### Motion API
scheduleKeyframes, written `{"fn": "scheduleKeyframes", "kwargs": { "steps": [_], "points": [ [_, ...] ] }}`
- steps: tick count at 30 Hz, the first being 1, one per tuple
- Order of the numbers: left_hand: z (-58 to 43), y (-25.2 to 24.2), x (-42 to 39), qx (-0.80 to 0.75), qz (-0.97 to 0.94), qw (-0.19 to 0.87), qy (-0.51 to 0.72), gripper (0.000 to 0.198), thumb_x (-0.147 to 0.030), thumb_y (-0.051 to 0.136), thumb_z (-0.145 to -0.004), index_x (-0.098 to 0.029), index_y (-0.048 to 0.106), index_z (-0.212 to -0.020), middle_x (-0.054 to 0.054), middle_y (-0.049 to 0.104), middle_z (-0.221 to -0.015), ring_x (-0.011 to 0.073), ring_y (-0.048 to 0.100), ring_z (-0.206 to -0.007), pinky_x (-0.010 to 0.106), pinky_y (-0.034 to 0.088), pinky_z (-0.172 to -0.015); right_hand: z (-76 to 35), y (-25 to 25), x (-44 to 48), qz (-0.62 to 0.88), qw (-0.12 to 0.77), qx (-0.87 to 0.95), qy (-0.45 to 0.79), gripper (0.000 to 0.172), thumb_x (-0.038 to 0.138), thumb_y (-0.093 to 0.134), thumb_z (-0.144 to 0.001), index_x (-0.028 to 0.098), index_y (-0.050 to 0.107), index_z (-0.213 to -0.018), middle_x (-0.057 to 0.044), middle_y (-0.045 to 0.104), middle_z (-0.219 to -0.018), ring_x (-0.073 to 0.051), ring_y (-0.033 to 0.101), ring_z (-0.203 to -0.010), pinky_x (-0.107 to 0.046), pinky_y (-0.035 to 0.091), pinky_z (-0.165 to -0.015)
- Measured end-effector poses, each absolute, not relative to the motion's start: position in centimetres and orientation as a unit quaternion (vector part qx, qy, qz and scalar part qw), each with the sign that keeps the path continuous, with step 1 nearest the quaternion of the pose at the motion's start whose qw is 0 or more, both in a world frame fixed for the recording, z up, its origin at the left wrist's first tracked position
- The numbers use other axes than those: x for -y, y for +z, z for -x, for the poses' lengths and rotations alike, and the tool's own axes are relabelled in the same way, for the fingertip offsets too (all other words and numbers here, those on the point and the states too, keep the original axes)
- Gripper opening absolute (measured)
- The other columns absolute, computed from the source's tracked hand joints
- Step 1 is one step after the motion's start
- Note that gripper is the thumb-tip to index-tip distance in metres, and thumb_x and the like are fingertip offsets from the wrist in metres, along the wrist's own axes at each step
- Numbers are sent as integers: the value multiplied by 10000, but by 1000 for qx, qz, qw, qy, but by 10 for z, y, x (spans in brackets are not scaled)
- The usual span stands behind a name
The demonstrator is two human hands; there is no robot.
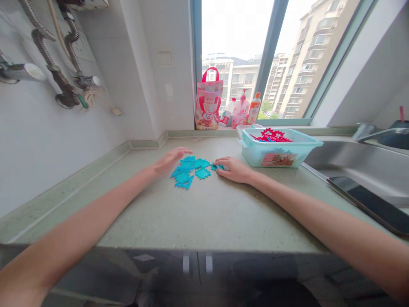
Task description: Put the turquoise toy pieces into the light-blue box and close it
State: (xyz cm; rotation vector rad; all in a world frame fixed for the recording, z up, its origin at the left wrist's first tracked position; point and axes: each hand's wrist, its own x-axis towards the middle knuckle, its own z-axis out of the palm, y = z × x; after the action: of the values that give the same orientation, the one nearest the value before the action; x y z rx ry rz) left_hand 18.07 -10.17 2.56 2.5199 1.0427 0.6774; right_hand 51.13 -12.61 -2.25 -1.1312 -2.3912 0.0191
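A loose pile of flat blue notched building pieces (183, 171) lies on the pale green countertop (198, 217), some overlapping. My left hand (171, 160) hovers at the pile's upper left, fingers stretched out and holding nothing. To the right of the pile, my right hand (234, 169) has its fingers and thumb around another blue piece (218, 167), low against the counter. The fingers cover part of that piece, and whether more than one is under them I cannot tell.
A light turquoise tub (271, 153) with red and blue pieces (275, 135) stands behind my right hand. Right of it are a steel sink (367, 162) and a phone (367, 200). A pink bag (208, 106) and several bottles (241, 111) line the windowsill.
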Motion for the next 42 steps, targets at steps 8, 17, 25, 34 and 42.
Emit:
{"fn": "scheduleKeyframes", "kwargs": {
  "steps": [8,17,25,34,42],
  "points": [
    [-137,41,89,-403,-886,204,102,460,-457,731,-790,-268,763,-1209,77,768,-1164,216,684,-929,338,511,-868,-514,-14,134,432,310,847,7,225,374,718,-943,271,803,-1124,-63,793,-1144,-243,753,-1028,-411,572,-992],
    [-153,45,106,-393,-890,228,45,498,-330,782,-693,-237,752,-1181,45,750,-1072,191,644,-885,274,462,-745,-473,-15,155,348,282,893,33,197,371,676,-983,272,782,-1116,-68,765,-1231,-258,699,-1163,-454,532,-1064],
    [-156,47,107,-364,-865,335,86,388,-334,847,-683,-198,598,-947,-17,674,-807,138,638,-702,248,441,-626,-493,-10,151,399,251,881,50,216,370,714,-918,234,759,-1079,-85,765,-1062,-259,696,-1014,-426,539,-951],
    [-178,45,119,-311,-814,399,286,374,-355,842,-762,-168,643,-1017,24,702,-903,153,708,-737,317,594,-706,-509,-13,140,424,251,870,20,297,396,660,-950,221,765,-1166,-110,772,-1109,-280,706,-1061,-453,540,-986],
    [-185,46,136,-187,-939,268,107,253,-173,755,-778,-239,825,-1012,38,794,-1064,191,706,-981,300,551,-891,-506,8,157,367,282,886,-30,249,317,648,-955,236,758,-1163,-95,767,-1169,-250,697,-1073,-415,533,-978]
  ]
}}
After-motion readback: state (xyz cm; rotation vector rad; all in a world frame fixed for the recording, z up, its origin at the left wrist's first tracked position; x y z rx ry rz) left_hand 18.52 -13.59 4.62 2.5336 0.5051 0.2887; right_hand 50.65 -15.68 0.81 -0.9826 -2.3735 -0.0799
